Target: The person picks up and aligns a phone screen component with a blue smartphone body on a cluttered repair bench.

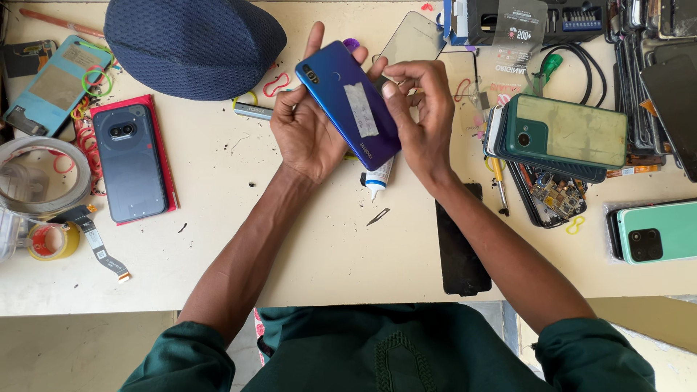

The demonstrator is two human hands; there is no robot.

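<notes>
Glossy blue-purple phone [347, 101], back up with a pale tape strip stuck on it, gripped by left hand [305, 134]; right hand [422, 116] pinches its edge.

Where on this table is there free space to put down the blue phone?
Bare tabletop lies between the grey phone and the left hand. The front strip between the forearms holds only a small blade. The right side is crowded around the green phone.
</notes>
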